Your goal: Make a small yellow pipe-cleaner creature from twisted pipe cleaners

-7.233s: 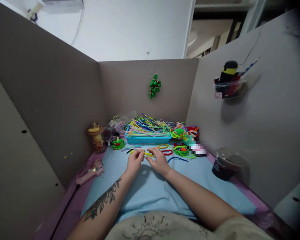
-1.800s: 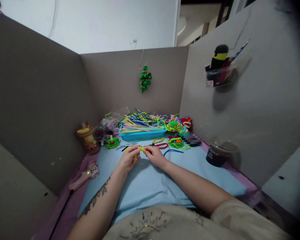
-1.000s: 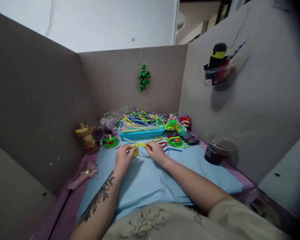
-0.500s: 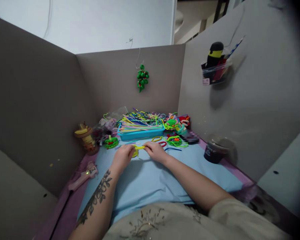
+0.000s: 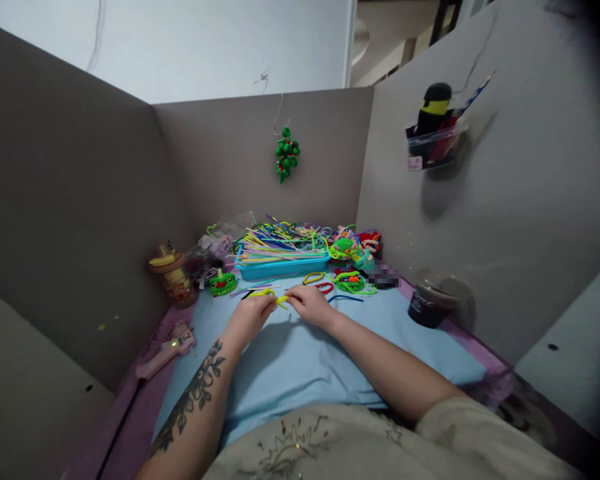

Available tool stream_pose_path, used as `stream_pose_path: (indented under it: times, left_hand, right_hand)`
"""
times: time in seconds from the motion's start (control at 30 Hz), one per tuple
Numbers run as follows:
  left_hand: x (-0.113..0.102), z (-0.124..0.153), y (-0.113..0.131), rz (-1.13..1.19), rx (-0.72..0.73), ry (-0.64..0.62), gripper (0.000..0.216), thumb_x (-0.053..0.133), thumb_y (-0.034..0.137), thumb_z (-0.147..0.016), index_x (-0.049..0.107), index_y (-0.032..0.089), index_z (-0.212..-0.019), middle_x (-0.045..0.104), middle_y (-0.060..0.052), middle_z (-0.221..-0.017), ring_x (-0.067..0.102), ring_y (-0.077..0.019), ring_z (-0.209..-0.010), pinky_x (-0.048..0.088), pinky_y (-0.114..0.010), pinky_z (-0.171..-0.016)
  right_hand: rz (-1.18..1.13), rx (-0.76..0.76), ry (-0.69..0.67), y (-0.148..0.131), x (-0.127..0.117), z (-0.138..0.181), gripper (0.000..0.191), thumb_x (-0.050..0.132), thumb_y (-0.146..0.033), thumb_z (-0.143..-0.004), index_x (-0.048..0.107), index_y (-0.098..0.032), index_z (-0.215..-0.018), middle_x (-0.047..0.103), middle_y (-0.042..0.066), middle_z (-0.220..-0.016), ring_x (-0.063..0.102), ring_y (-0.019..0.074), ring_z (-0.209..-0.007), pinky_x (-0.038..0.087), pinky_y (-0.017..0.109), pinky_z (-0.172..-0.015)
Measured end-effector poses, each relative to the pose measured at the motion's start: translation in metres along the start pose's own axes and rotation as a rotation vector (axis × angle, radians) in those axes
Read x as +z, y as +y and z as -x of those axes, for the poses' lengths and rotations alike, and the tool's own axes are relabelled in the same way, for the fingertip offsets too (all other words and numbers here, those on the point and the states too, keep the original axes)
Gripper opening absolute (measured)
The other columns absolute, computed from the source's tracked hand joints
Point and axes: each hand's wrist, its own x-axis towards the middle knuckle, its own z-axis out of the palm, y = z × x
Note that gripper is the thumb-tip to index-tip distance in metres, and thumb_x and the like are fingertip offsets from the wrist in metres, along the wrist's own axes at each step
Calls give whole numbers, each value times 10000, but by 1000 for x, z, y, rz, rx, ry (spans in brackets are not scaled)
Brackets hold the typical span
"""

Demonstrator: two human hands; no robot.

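Observation:
My left hand (image 5: 250, 317) pinches a yellow pipe cleaner (image 5: 281, 302) between thumb and fingers. My right hand (image 5: 310, 305) grips its other end, fingertips close to those of the left. A bent part of the yellow piece shows above the left fingers; the rest is hidden by the hands. Just beyond the right hand lie a yellow loop (image 5: 313, 278) and a red loop (image 5: 325, 288), which look like scissor handles. A dark blue pipe cleaner (image 5: 347, 298) rests to the right of that hand. Beyond the left hand are a few loose pipe cleaners (image 5: 255, 288).
A blue tray (image 5: 283, 268) heaped with pipe cleaners stands at the back. Green fuzzy figures (image 5: 223, 285) flank it. At left are a cup (image 5: 173, 277) and a pink glue gun (image 5: 170, 351); at right, a dark lidded tub (image 5: 430, 303). Grey panels (image 5: 260, 153) enclose the table.
The yellow pipe cleaner has turned between my hands; its bent part now shows above the left fingers instead of hanging below. My hands have drawn slightly closer together.

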Motion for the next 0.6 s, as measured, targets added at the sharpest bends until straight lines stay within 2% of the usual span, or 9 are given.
stream_pose_path:
  times: [0.1, 0.2, 0.4, 0.6]
  left_hand:
    - [-5, 0, 2, 25, -50, 3, 173, 490, 234, -843, 610, 193, -961, 683, -60, -878, 625, -166, -767, 443, -245, -676]
    - [-13, 0, 3, 30, -84, -3, 114, 509, 220, -818, 593, 180, -884, 660, -51, -820, 599, -155, -722, 424, -229, -629]
    - [-26, 0, 2, 31, -55, -50, 107, 484, 161, -796, 589, 174, -777, 638, -35, -772, 563, -128, -665, 400, -211, -607]
    - [-24, 0, 0, 109, -24, -62, 113, 491, 168, -792, 600, 172, -761, 636, -22, -746, 561, -120, -667, 403, -200, -614]
  right_hand:
    - [15, 18, 3, 0, 0, 0, 148, 536, -172, -818, 674, -186, -867, 696, 49, -865, 621, 161, -810, 442, 250, -728]
    - [30, 54, 4, 0, 1, 0, 149, 533, -188, -824, 676, -191, -868, 699, 47, -873, 624, 164, -816, 439, 252, -731]
    - [16, 83, -12, -1, 3, 1, 142, 541, -192, -820, 678, -200, -858, 700, 34, -857, 621, 154, -800, 430, 240, -713]
    - [-47, 75, -52, -3, 2, 0, 135, 558, -157, -799, 686, -191, -826, 696, 26, -807, 616, 142, -756, 424, 223, -690]
